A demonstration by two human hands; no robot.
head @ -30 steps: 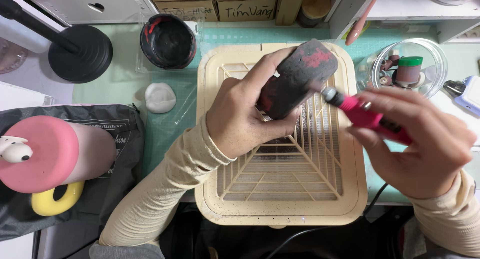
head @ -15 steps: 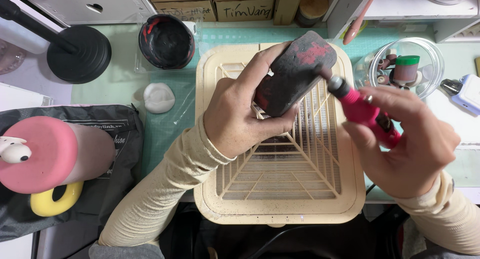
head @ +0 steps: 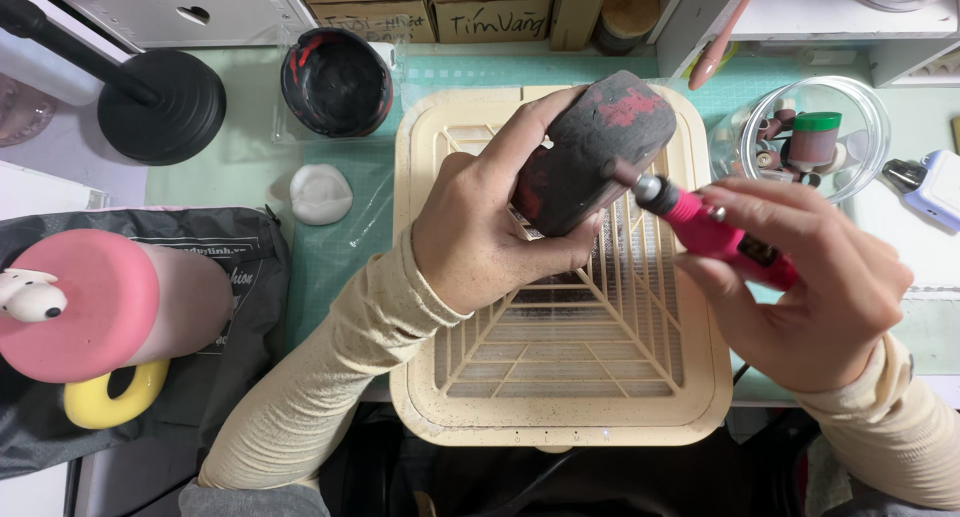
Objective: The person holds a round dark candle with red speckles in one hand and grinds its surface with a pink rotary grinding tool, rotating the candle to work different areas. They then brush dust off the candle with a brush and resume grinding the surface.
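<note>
Head view, centre: my left hand (head: 490,232) has its fingers wrapped tight round a dark grey block (head: 590,152) smeared with red, thumb along its top edge, holding it tilted above the cream slatted tray (head: 420,377).
Head view, right of centre: my right hand (head: 810,297) has its fingers closed round a pink rotary tool (head: 715,232), held like a pen; its metal tip touches the block's right face.
Head view, upper left: a black bowl (head: 335,82) with red smears inside, a black round stand base (head: 160,105), and a white lump (head: 320,193) on the green mat (head: 250,167).
Head view, upper right: a clear round jar (head: 860,112) holding small grinding bits and a green-capped piece, near my right hand.
Head view, lower left: a pink cylinder (head: 110,302) and a yellow ring (head: 110,402) lying on a dark bag (head: 240,267).
Risk, slip: I judge that the tip could skate off the block's rounded edge toward my left fingertips, which sit just beside the contact point.
Risk, grip: the block rests on nothing; if my hold loosens under the tool's push, it could twist or drop onto the tray.
</note>
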